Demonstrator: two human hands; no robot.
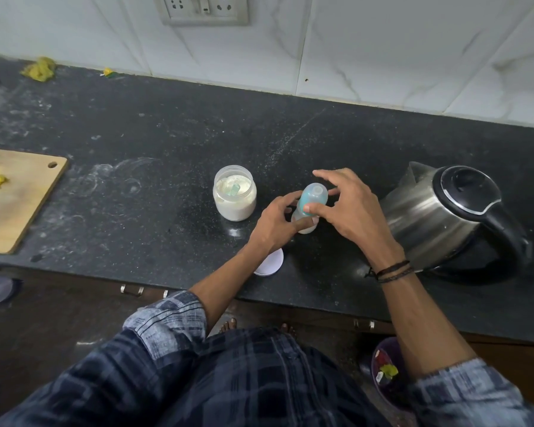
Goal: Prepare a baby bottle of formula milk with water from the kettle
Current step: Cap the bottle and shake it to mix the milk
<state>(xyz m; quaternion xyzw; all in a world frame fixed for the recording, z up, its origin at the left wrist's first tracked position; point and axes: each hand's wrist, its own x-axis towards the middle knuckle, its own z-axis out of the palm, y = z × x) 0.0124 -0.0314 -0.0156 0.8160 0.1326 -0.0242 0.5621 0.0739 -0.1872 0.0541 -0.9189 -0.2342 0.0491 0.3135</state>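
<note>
Black counter [167,134]: left hand [275,220] and right hand [349,208] hold bottle [313,197] beside kettle [438,217].

A black speckled stone desk [167,134], smeared with pale dust, runs across the scene. Behind it rises a wall of white marble-veined tiles [383,41], with a white switch-and-socket panel [204,9] at the top. A pale wooden cutting board [16,198] lies at the desk's left edge. Small metal handles [131,290] show under its front edge, above a dark brown floor [28,349].

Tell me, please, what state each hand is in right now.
Left hand: grips the baby bottle low down.
Right hand: pinches its top.
</note>
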